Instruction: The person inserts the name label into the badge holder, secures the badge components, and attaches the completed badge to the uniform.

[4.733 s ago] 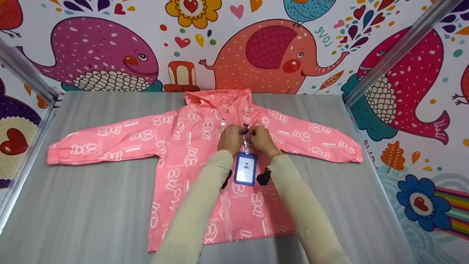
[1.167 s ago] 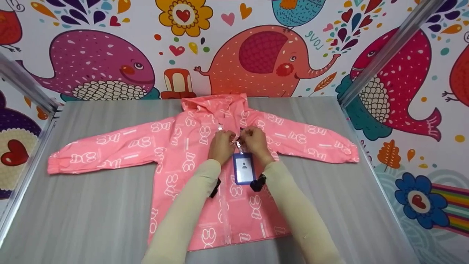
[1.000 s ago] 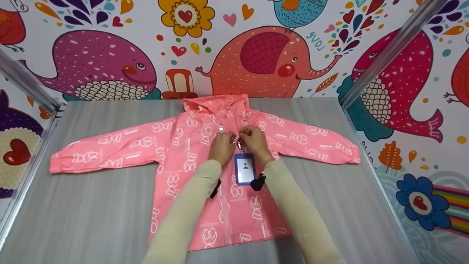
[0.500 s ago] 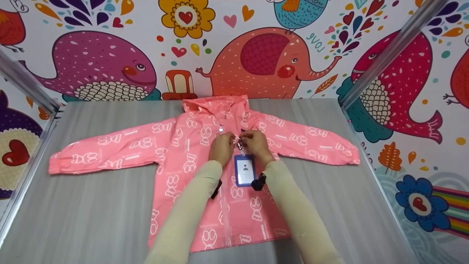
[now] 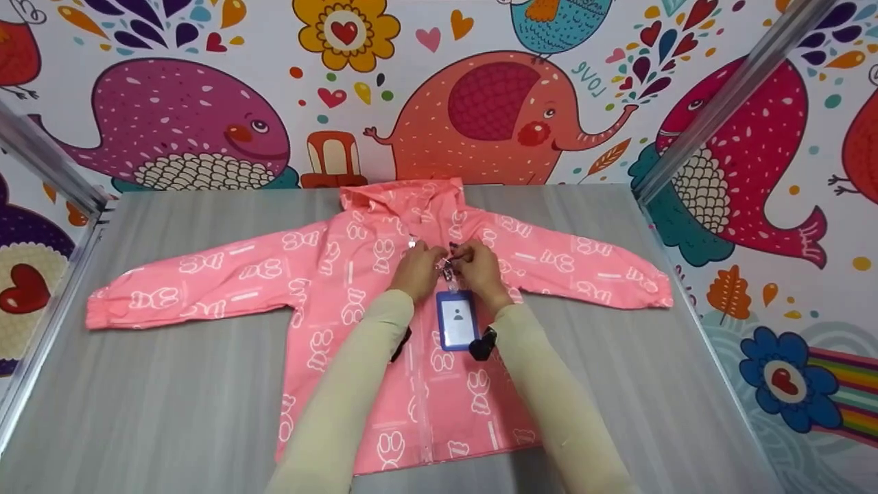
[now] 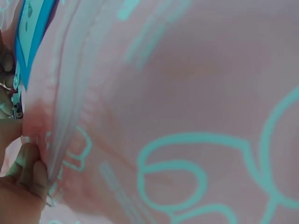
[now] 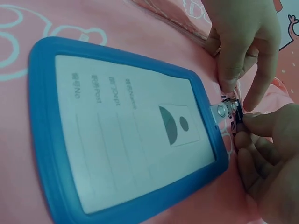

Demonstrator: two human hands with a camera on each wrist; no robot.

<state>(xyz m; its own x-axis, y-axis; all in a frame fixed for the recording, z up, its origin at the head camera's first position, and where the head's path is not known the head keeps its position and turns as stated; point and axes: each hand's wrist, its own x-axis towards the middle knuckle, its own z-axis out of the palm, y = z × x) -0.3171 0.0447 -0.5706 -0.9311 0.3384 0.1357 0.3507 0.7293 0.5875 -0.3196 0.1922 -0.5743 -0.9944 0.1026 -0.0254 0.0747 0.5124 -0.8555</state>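
Note:
A pink hooded jacket (image 5: 350,302) with white rabbit outlines lies spread front up, sleeves out to both sides. A blue-framed badge holder (image 5: 457,320) lies on its chest, right of the zipper. In the head view my left hand (image 5: 416,271) is left of the badge's metal clip (image 5: 448,269). The left wrist view shows its thumb and fingers pinching a raised fold of jacket cloth (image 6: 39,116). My right hand (image 7: 275,158) pinches the dark end of the clip between thumb and fingers, close to the left fingertips. How the clip meets the cloth is hidden by the fingers.
Under the jacket is a grey wood-grain table (image 5: 171,398). A cartoon-printed wall panel (image 5: 494,116) stands along its back edge, with metal posts (image 5: 727,103) at the corners. The zipper pull (image 5: 412,241) lies just above my left hand.
Since the earliest frame, both hands and the clip have shifted slightly left against the jacket. Over the last second the fingers have worked at the clip with small movements; the jacket stays spread.

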